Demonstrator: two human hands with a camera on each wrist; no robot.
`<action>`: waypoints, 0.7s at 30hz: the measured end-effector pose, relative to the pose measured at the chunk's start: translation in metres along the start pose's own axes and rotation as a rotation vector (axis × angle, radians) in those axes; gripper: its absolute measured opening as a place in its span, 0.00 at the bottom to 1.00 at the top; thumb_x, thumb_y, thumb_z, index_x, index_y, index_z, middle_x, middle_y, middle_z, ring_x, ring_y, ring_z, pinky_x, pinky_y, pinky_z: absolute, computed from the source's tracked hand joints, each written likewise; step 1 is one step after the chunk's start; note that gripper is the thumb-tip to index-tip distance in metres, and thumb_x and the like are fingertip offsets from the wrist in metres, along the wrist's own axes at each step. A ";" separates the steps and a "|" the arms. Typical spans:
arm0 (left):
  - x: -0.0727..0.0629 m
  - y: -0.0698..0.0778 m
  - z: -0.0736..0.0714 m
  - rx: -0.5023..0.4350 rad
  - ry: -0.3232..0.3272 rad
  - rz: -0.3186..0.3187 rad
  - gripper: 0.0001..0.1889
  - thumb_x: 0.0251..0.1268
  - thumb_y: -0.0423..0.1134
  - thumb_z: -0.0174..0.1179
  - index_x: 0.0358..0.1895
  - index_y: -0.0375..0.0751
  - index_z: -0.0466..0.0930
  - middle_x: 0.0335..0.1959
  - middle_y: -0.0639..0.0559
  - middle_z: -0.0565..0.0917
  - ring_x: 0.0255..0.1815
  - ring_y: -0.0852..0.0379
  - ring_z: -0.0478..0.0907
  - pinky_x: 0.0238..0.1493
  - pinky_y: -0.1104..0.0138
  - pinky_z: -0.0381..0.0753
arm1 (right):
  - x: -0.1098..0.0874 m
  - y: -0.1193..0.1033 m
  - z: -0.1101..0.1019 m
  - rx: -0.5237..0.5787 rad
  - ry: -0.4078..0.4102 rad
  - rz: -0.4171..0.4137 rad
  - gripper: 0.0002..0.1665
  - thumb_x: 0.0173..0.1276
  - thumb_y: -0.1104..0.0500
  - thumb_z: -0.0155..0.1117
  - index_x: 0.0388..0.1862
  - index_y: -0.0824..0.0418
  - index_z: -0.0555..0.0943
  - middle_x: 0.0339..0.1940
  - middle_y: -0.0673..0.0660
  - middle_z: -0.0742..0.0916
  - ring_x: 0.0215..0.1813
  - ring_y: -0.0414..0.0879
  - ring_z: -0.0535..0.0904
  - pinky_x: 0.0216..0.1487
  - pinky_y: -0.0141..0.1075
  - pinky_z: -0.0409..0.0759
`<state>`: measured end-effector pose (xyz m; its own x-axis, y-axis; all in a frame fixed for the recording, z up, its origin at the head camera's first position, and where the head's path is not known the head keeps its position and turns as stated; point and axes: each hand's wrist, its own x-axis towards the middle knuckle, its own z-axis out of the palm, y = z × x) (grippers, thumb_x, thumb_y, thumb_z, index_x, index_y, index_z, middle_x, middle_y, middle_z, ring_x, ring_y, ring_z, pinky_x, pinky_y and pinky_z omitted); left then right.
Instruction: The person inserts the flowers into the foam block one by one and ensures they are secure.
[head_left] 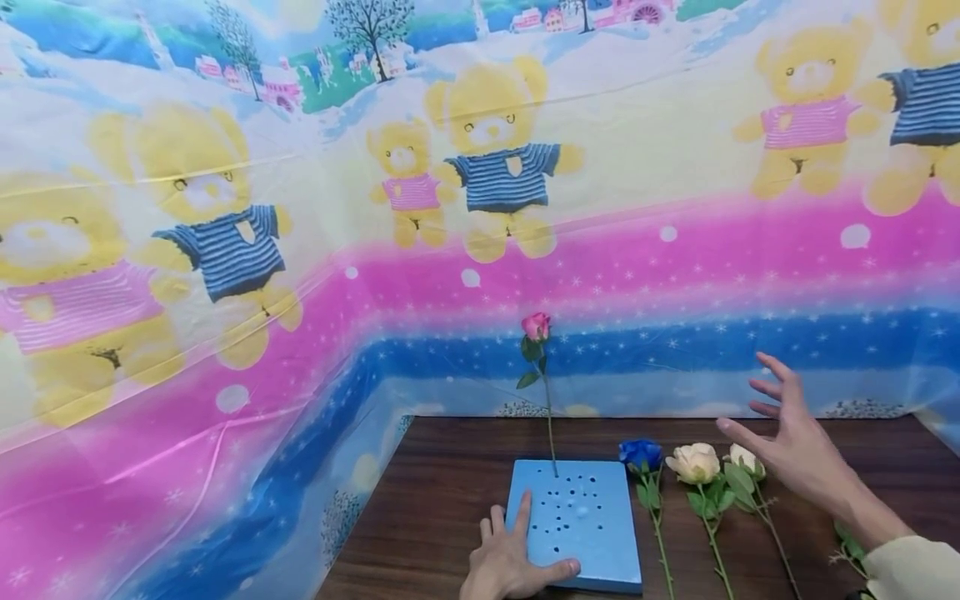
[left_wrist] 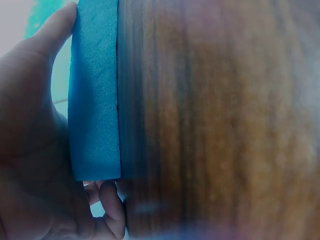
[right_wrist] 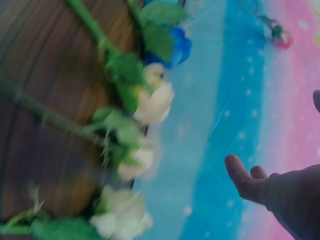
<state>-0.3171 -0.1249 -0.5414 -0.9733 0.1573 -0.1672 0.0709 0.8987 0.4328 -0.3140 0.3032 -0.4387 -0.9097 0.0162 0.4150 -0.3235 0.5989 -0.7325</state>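
A pink rose stands upright, its stem in the far part of a light blue foam block dotted with holes. My left hand presses on the block's near left corner, thumb and index finger laid over its top. In the left wrist view the block's side shows beside the palm. My right hand hangs in the air over the flowers at right, fingers spread, holding nothing. Nearest beneath it lies a white rose. A cream rose and a blue rose lie left of that.
Everything lies on a dark wooden table. Leaves of another flower show by the right forearm; its white bloom appears in the right wrist view. A bear-printed cloth hangs behind the table.
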 end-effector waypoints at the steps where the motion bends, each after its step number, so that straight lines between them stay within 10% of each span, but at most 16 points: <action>1: 0.000 0.000 -0.001 -0.001 -0.002 -0.001 0.68 0.56 0.85 0.68 0.94 0.59 0.49 0.86 0.23 0.57 0.83 0.17 0.59 0.38 0.36 0.82 | -0.002 0.005 -0.005 -0.009 0.005 0.007 0.72 0.81 0.45 0.75 0.94 0.35 0.25 0.84 0.85 0.59 0.74 0.90 0.67 0.56 0.82 0.75; 11: 0.000 -0.004 -0.004 -0.006 -0.009 -0.017 0.68 0.55 0.86 0.68 0.94 0.59 0.48 0.87 0.22 0.55 0.85 0.14 0.55 0.49 0.28 0.81 | -0.021 0.035 -0.032 -0.049 0.067 0.094 0.72 0.82 0.44 0.73 0.93 0.40 0.22 0.83 0.89 0.58 0.71 0.92 0.66 0.55 0.83 0.72; 21: -0.003 -0.006 -0.006 -0.006 0.003 -0.008 0.68 0.55 0.85 0.69 0.94 0.58 0.49 0.84 0.25 0.58 0.80 0.20 0.63 0.33 0.42 0.78 | -0.030 0.057 -0.046 -0.066 0.119 0.164 0.73 0.82 0.42 0.73 0.94 0.46 0.23 0.79 0.92 0.60 0.68 0.93 0.68 0.52 0.82 0.73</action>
<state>-0.3162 -0.1332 -0.5382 -0.9746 0.1482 -0.1678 0.0612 0.8973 0.4371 -0.2933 0.3735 -0.4676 -0.9101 0.2100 0.3572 -0.1527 0.6313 -0.7603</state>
